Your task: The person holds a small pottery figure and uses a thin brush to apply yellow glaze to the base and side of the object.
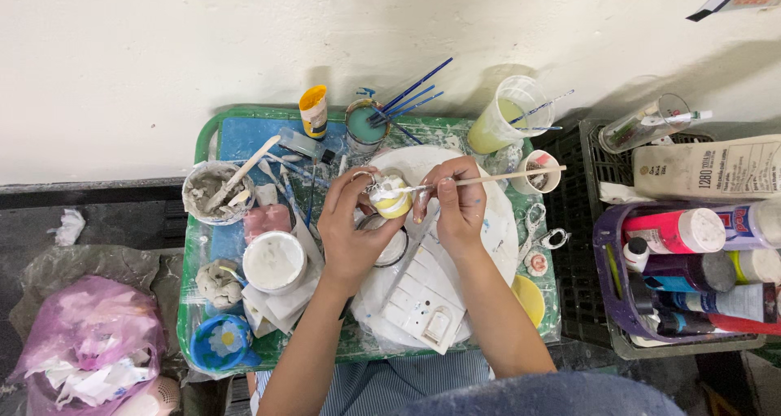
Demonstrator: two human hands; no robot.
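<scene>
Left hand [351, 225] closed around a small white-and-yellow figurine [391, 197], held above the white palette [488, 245]; right hand [457, 200] pinched on a brush [504, 176], its tip touching the figurine. The brush's long axis runs rightward and slightly away from the figurine, handle end over a small cup [537, 172]; both hands meet over the green tray [207, 139], water jar [364, 127] beyond.

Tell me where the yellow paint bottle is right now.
In the head view, the yellow paint bottle stands at the green tray's far edge, left of the brush jar.
</scene>
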